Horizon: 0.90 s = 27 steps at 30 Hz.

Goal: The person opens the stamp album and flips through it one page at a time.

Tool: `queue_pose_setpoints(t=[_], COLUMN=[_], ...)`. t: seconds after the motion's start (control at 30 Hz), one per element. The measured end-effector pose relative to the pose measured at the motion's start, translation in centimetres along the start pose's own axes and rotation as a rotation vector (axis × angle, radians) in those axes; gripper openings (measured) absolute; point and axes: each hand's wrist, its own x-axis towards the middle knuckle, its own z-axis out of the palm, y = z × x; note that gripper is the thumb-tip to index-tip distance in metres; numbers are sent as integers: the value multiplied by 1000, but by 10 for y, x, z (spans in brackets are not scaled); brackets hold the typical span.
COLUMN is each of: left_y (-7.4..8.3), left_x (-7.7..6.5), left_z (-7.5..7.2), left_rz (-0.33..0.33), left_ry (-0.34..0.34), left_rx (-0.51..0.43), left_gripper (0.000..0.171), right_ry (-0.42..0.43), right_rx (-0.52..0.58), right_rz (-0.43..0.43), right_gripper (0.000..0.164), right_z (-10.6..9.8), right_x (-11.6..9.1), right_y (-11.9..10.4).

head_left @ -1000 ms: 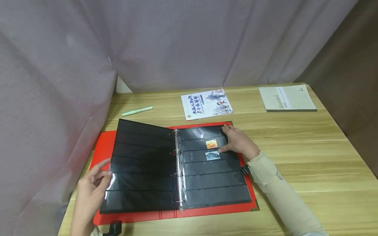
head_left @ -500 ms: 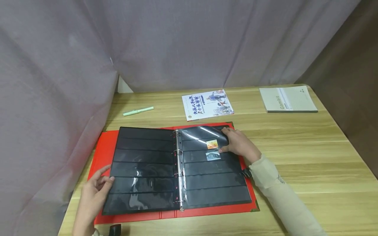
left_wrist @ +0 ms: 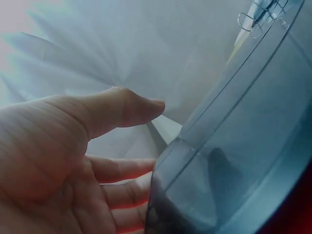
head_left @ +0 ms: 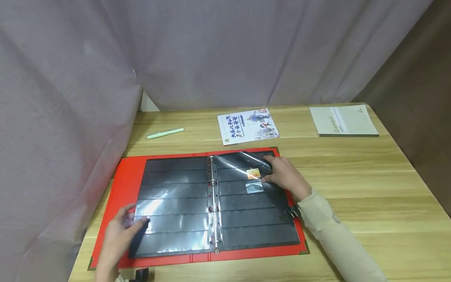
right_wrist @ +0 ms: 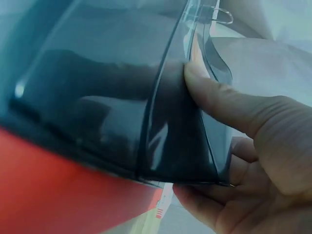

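Observation:
A red ring-binder stamp album (head_left: 121,172) lies open on the table, with black pocketed pages on both sides of its metal rings (head_left: 213,196). My left hand (head_left: 118,235) is at the outer edge of the left page (head_left: 176,207). In the left wrist view its fingers (left_wrist: 126,192) reach behind the page edge, while the thumb stands apart from the sheet. My right hand (head_left: 287,176) pinches the outer edge of the right page (head_left: 257,219), thumb in front and fingers behind, bending it up. That page holds an orange stamp (head_left: 253,174) and a grey-blue stamp (head_left: 254,187).
Behind the album lie a light green pen (head_left: 165,133), a white illustrated booklet (head_left: 248,126) and a pale book (head_left: 343,120) marked "Gambit". A grey curtain (head_left: 211,55) hangs along the table's back and left. Wooden tabletop (head_left: 370,188) extends to the right.
The left page has come down flatter onto the left cover, and my left hand has moved slightly right with it. The right page's upper corner now curls up in my right hand.

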Motion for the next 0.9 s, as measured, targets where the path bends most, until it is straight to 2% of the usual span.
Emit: queue_pose_setpoints(t=[0.07,0.23,0.43,0.63,0.9], left_y=[-1,-1,0,-2,-2], left_x=[0,-2,-3,0,3], left_z=[2,7,11,15,21], left_rz=[-15,-27,-11,-10,-7], left_ry=[-18,6,55,44,10], left_rx=[-1,5,39,70,144], left_gripper=[60,60,55,57,60], right_ry=[21,41,38,10,-31], right_rx=[10,61,101,154,157], right_rz=[-2,0,-23,-24,-133], right_gripper=[73,70,75,87,92], right_z=[-1,-6,-14,-20,-24], right_x=[-3,-8,-11,-14,-28], right_y=[0,-3,-2,2,7])
